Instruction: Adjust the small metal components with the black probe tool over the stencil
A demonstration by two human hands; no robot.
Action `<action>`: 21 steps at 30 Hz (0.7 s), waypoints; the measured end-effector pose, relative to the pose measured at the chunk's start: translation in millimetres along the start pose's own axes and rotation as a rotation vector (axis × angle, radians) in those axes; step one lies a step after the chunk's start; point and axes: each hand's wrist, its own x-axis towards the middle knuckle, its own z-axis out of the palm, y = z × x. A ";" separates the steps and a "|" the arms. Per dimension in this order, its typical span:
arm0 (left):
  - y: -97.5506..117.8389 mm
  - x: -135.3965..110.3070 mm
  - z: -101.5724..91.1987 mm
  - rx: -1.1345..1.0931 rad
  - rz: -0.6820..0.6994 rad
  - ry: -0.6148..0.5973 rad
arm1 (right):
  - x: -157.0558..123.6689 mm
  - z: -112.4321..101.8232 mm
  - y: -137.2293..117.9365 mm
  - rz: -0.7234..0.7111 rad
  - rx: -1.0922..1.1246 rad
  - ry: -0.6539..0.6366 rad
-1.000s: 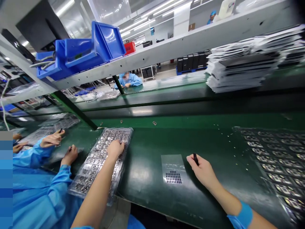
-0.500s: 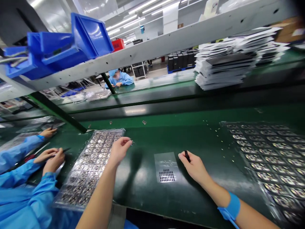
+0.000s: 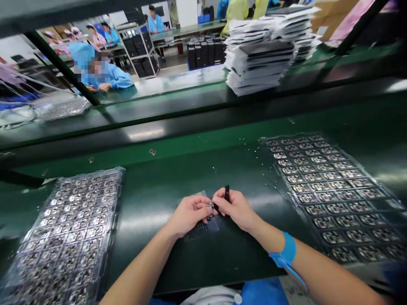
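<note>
Left hand (image 3: 190, 214): we pinch a small part (image 3: 209, 205), droppable if loosened.
Right hand (image 3: 234, 208): grips our black tool (image 3: 227, 193); slipping might scratch the part.
Clear sheet (image 3: 197, 233): brushing could shift it.

Blue wristband (image 3: 288, 249) w/ strap (image 3: 280, 260), R forearm (image 3: 327, 269); blue clothing (image 3: 265, 292) below.

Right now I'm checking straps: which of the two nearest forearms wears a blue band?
The right forearm: a blue band wraps it, while the left forearm shows only bare skin.
</note>
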 end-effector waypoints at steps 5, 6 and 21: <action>-3.0 -4.3 -0.1 0.017 -0.037 -0.018 | -2.5 -2.6 -6.3 -0.070 -0.262 -0.012; -3.0 -4.9 0.0 0.023 -0.040 -0.030 | -2.8 -3.0 -6.6 -0.083 -0.297 -0.015; -6.2 -5.2 4.5 -0.058 -0.078 -0.056 | -3.2 -3.2 -5.0 -0.146 -0.389 -0.024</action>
